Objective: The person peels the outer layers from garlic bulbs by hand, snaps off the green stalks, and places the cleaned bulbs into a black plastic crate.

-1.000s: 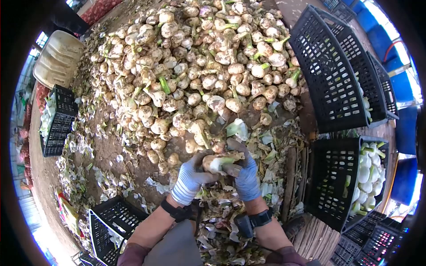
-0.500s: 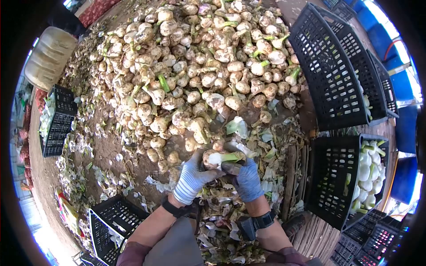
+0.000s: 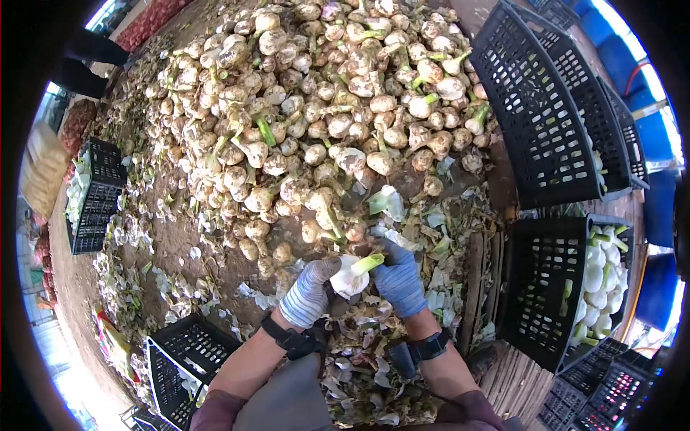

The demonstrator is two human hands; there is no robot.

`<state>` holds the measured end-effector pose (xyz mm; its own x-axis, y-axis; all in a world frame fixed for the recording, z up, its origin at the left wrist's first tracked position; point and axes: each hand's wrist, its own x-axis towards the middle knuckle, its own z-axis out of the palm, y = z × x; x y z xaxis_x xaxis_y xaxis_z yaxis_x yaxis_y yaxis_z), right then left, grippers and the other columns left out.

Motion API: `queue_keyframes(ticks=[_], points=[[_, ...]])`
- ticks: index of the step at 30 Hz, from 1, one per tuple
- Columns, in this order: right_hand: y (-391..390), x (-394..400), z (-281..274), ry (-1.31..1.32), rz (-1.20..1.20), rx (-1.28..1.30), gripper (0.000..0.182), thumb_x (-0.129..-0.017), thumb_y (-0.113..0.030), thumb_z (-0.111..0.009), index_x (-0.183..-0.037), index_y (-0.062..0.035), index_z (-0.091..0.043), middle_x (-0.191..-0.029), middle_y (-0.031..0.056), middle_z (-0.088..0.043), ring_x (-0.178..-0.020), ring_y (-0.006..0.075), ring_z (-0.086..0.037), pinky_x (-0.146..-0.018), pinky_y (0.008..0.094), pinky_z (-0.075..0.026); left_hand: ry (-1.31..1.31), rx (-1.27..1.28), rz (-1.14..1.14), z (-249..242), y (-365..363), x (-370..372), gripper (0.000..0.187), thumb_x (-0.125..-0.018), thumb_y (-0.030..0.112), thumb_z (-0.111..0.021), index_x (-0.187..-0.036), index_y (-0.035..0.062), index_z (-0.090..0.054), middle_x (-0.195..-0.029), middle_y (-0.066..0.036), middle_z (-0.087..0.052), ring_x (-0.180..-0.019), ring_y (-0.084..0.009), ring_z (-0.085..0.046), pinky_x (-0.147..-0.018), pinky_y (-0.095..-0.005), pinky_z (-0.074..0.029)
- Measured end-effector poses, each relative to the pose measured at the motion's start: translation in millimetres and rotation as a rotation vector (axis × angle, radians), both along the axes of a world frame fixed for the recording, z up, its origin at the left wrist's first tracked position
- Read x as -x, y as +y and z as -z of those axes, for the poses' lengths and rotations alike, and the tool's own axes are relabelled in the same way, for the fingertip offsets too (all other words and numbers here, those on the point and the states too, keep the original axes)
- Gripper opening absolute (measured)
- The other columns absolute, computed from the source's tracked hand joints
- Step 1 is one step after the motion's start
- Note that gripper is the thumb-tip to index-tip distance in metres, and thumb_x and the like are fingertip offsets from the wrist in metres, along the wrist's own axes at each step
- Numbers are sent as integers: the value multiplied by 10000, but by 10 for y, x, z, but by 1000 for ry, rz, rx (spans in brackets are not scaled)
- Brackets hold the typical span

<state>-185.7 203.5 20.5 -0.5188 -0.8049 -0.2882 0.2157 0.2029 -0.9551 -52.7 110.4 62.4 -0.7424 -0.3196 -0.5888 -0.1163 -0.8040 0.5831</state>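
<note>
No readable text, labels, brands, numbers or signs.

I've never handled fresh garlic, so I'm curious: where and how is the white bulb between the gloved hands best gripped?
Probably by the green stem stub, pinched from the right hand's side. It is narrow and slants up that way from the round garlic bulb, whose opposite side lies against the left hand.

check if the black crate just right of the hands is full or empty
The crate looks full: white bulbs crowd its visible opening; depth is hidden.
</note>
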Motion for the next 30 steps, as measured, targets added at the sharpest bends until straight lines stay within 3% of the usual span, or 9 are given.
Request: queue_keyframes(ticks=[5,8,10,14,20,23,25,28,30], points=[[326,271,8,-150,279,-30,540,-718,-77,-708,-1217,-17,-512,-1125,117,-566,-979,169,-547,-805,270,-469,-13,43,-30,61,-35,3,698,-722,547,-666,-1098,-27,-536,-907,-93,-628,-778,-167,-620,-662,-274,-520],[333,251,-535,-445,113,-45,531,-723,-130,-714,-1204,-14,-524,-1137,114,-558,-993,149,-542,-818,260,-467,-93,211,-48,59,64,63,581,-790,323,-655,-1191,-54,-470,-989,-102,-612,-850,-151,-595,-753,-267,-484],[312,131,-435,-267,171,8,493,-723,-219,-707,-1141,-11,-548,-982,67,-606,-831,132,-583,-727,258,-489,-71,516,-27,83,152,164,569,-765,239,-671,-1209,-40,-449,-1048,-105,-581,-905,-145,-566,-778,-259,-469],[369,166,-385,-622,151,18,372,-716,-224,-700,-1011,-16,-606,-904,63,-636,-783,170,-624,-645,284,-524,149,-73,-411,222,62,181,339,-766,37,-625,-1082,18,-501,-1026,-86,-575,-894,-165,-570,-788,-277,-474],[466,232,-5,-658,338,101,258,-750,-180,-679,-948,-25,-620,-831,55,-639,-737,161,-616,-586,285,-508,151,-31,-442,-160,-88,210,285,-726,-82,-557,-986,32,-573,-980,-104,-616,-876,-261,-625,-726,-379,-545],[469,284,166,-582,490,68,107,-821,-108,-608,-906,-49,-633,-787,36,-636,-682,155,-614,-569,281,-501,205,17,-153,-310,-142,108,279,-707,-31,-600,-982,17,-599,-952,-88,-634,-866,-222,-621,-772,-332,-518],[486,315,139,-607,494,75,114,-808,-117,-626,-892,-39,-618,-778,37,-630,-662,151,-606,-572,271,-494,35,466,564,-300,-90,15,290,-692,24,-635,-981,-3,-616,-911,-66,-647,-838,-185,-610,-787,-292,-485],[580,417,211,-724,511,99,113,-795,-119,-639,-861,-36,-600,-746,42,-621,-617,156,-593,-556,265,-483,112,596,1057,57,107,-96,267,-718,126,-655,-968,34,-632,-857,-134,-640,-791,-184,-608,-712,-301,-480],[633,450,270,-818,524,114,95,-796,-113,-634,-845,-41,-596,-724,46,-617,-593,164,-588,-537,268,-479,81,879,1110,398,247,-145,252,-730,153,-658,-953,39,-631,-855,-147,-634,-772,-212,-612,-690,-313,-481]])
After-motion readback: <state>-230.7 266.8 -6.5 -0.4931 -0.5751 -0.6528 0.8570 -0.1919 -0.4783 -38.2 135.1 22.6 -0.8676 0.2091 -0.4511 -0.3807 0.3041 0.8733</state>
